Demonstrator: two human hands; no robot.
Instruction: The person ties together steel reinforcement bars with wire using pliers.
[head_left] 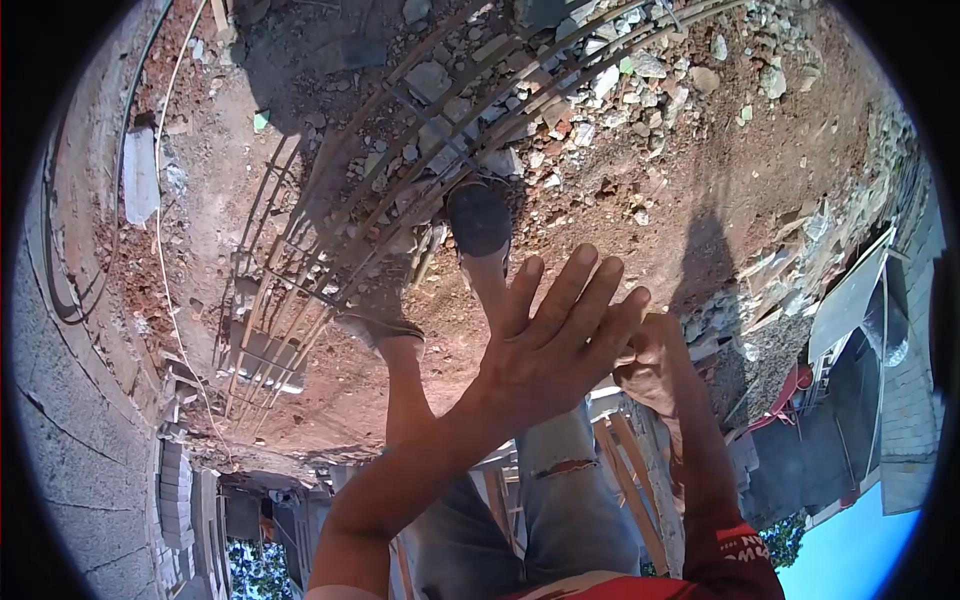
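Note:
My left hand is raised in front of me, its back towards the camera and its fingers stretched and spread, with nothing visible in it. Close beside it on the right, my right hand is closed with the fingers curled. Whatever it may hold is hidden. Below the hands are my legs in torn jeans. One foot wears a dark shoe. Past my feet, long thin steel rods tied with crosspieces lie over the ground.
Broken stone rubble is scattered over the reddish soil. A pale cord runs down the left side, near a light block. Wooden planks stand behind my legs. A grey panel leans on the right.

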